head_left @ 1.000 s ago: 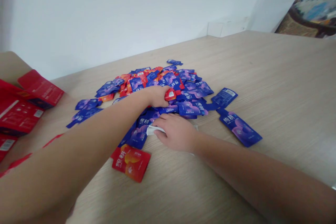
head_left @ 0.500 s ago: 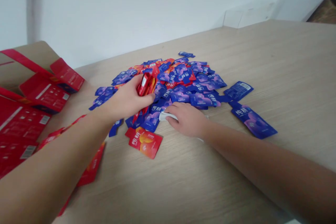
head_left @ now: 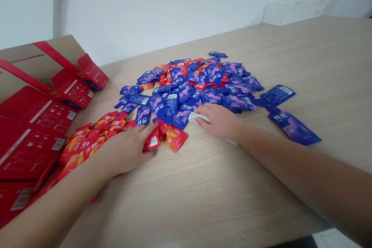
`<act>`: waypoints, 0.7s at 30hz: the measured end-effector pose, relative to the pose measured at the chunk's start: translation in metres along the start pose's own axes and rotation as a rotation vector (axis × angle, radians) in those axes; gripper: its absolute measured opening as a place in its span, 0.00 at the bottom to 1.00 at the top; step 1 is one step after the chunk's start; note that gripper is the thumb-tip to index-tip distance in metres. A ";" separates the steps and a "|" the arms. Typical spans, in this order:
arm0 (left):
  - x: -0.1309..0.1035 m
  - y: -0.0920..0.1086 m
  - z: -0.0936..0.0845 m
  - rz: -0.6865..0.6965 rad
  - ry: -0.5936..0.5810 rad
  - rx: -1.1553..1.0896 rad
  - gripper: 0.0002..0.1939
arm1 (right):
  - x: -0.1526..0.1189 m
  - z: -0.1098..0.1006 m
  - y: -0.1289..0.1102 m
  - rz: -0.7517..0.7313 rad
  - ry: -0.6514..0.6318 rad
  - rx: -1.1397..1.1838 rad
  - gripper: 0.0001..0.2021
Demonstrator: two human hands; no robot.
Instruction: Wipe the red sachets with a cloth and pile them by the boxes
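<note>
My left hand is low over the table at the right side of a pile of red-orange packets. Its fingers are closed around red packets that stick out beyond the fingertips. Close by lies a single orange packet. My right hand rests at the front edge of a heap of blue packets mixed with some red ones. It grips a white object, mostly hidden by the fingers.
Open red cardboard boxes stand along the left side. Two blue packets lie apart on the right of the wooden table. At the back right, a white box is against the wall.
My left hand has moved from the heap toward the red pile, with red packets in its grip. My right hand still holds the white object. The view has shifted.
</note>
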State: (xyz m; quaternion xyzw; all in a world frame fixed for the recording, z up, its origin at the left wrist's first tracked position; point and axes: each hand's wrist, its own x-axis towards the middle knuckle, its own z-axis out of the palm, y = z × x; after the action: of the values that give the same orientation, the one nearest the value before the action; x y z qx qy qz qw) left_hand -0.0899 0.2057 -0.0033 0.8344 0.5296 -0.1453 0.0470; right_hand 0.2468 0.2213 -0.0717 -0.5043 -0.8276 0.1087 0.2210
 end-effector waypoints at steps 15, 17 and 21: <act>-0.007 0.055 0.010 0.078 0.134 0.042 0.42 | 0.000 -0.002 -0.001 -0.001 0.007 -0.001 0.15; -0.015 0.083 0.020 0.111 0.027 -0.057 0.41 | -0.001 -0.002 -0.001 -0.005 0.014 -0.006 0.15; -0.021 0.117 0.044 0.059 0.197 -0.137 0.42 | -0.001 -0.001 -0.001 -0.015 0.023 -0.028 0.16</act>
State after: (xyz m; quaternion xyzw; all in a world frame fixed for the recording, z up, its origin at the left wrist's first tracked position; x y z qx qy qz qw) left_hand -0.0013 0.1267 -0.0477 0.8547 0.5155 -0.0245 0.0559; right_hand 0.2468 0.2200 -0.0710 -0.5025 -0.8302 0.0894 0.2242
